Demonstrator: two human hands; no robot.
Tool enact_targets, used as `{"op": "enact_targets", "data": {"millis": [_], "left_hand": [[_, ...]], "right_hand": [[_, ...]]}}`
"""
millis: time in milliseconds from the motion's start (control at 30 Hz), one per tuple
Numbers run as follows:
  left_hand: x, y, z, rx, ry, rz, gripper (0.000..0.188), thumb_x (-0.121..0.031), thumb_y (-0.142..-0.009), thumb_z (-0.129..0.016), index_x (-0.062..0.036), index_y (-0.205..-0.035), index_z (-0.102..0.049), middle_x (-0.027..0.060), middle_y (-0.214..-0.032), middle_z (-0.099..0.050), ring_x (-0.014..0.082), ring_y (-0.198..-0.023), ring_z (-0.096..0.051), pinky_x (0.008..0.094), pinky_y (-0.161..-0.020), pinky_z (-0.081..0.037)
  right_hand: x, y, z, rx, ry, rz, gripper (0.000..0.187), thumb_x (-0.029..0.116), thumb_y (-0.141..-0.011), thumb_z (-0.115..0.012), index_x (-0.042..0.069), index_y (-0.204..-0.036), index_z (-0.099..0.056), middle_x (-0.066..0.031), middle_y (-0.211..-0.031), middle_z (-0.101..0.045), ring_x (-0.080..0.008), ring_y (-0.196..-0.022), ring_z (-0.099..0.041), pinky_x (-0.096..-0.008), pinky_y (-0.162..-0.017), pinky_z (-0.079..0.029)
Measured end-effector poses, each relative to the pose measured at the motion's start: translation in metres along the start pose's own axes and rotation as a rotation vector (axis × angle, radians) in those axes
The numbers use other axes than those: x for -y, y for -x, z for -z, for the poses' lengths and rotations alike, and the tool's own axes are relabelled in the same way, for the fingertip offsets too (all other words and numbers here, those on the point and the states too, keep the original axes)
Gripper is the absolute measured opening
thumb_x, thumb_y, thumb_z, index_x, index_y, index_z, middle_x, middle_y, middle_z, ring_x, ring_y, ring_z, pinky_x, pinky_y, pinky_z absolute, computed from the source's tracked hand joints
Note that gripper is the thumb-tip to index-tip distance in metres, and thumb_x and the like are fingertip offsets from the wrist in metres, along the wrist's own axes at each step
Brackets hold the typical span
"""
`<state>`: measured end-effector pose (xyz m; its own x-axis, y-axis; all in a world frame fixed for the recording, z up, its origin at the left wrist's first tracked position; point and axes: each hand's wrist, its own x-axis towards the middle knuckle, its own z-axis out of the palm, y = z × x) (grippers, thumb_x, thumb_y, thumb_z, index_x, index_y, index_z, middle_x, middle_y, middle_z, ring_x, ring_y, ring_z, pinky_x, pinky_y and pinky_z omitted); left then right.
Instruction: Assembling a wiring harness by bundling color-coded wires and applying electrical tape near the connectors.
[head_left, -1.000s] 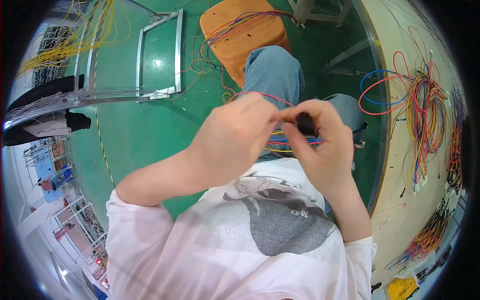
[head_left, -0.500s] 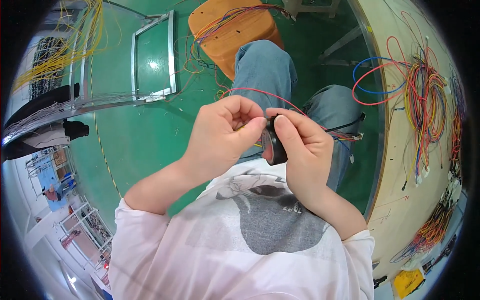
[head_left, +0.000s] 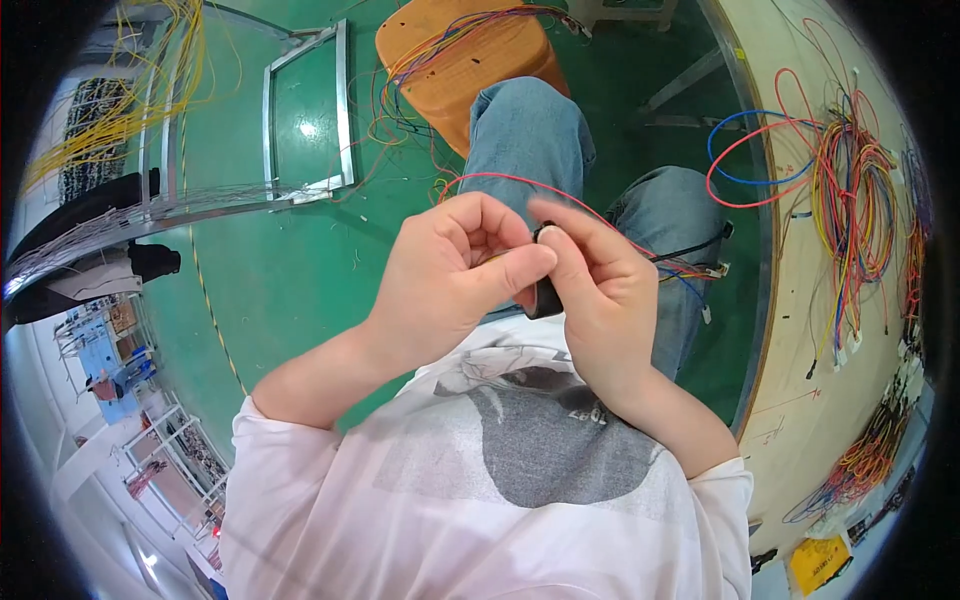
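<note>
Right hand (head_left: 612, 290) holds black tape roll (head_left: 546, 301), seemingly steadying it; left hand (head_left: 432, 278) at roll's ten o'clock, cannot tell whether gripping; red wire (head_left: 500, 175) towards twelve

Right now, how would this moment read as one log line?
left fingers: at black roll, grip unclear; right fingers: holding black roll; orange stool: wires on top; table at right: wire bundle

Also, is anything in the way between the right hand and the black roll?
Nothing visible: the right hand is already on the black roll. The left hand sits close on the other side, its thumb hiding part of the roll.
</note>
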<state>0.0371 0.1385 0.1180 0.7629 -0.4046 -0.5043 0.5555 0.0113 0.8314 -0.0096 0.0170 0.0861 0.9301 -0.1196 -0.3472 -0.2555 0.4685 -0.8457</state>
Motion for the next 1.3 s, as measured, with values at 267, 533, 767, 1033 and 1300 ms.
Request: {"op": "enact_targets", "data": {"millis": [267, 533, 767, 1033, 1300], "left_hand": [[-0.009, 0.004, 0.017, 0.021, -0.027, 0.005, 0.011, -0.006, -0.077, -0.06, -0.0017, -0.074, -0.051, -0.0014, -0.069, -0.051, 0.0011, -0.059, -0.044, 0.0152, -0.05, -0.036], [-0.009, 0.005, 0.022, 0.062, -0.81, -0.514, 0.007, 0.003, -0.073, -0.057, -0.0007, -0.078, -0.055, 0.0025, -0.067, -0.052, 0.0052, -0.053, -0.044, 0.0198, -0.044, -0.034], [-0.022, 0.008, 0.02, 0.128, -1.059, -0.341, 0.014, 0.002, -0.068, -0.061, -0.0005, -0.08, -0.053, 0.0083, -0.068, -0.053, 0.0154, -0.055, -0.052, 0.0248, -0.049, -0.041], [0.004, -0.001, 0.022, 0.132, -1.16, -0.753, 0.014, 0.003, -0.067, -0.058, -0.0018, -0.077, -0.05, 0.009, -0.067, -0.053, 0.0234, -0.058, -0.054, 0.0306, -0.049, -0.042], [0.027, 0.006, 0.016, -0.016, -0.912, -0.744, 0.011, 0.003, -0.076, -0.051, -0.002, -0.083, -0.046, 0.005, -0.058, -0.047, 0.0168, -0.046, -0.046, 0.0272, -0.044, -0.037]], "right_hand": [[-0.007, -0.015, 0.026, 0.229, 0.618, 0.461, 0.016, 0.012, -0.075, -0.058, 0.004, -0.088, -0.055, -0.0075, -0.084, -0.053, -0.0223, -0.085, -0.048, -0.0307, -0.08, -0.035], [-0.003, -0.01, 0.021, 0.32, 0.351, 0.064, 0.011, 0.01, -0.079, -0.054, 0.0, -0.079, -0.051, -0.0091, -0.069, -0.054, -0.0207, -0.06, -0.052, -0.0273, -0.056, -0.04], [-0.002, -0.014, 0.022, 0.338, 0.58, 0.299, 0.008, 0.009, -0.078, -0.054, 0.001, -0.075, -0.052, -0.0105, -0.07, -0.053, -0.0228, -0.064, -0.052, -0.0291, -0.056, -0.04], [0.007, -0.026, -0.002, 0.157, -0.016, -0.006, 0.021, 0.004, -0.079, -0.053, -0.001, -0.097, -0.043, -0.0041, -0.072, -0.055, -0.0082, -0.067, -0.051, -0.0221, -0.057, -0.042], [0.021, -0.045, 0.002, 0.153, -0.251, -0.177, 0.038, 0.002, -0.072, -0.062, -0.003, -0.102, -0.04, -0.0044, -0.074, -0.056, -0.008, -0.069, -0.052, -0.0199, -0.063, -0.041]]}}
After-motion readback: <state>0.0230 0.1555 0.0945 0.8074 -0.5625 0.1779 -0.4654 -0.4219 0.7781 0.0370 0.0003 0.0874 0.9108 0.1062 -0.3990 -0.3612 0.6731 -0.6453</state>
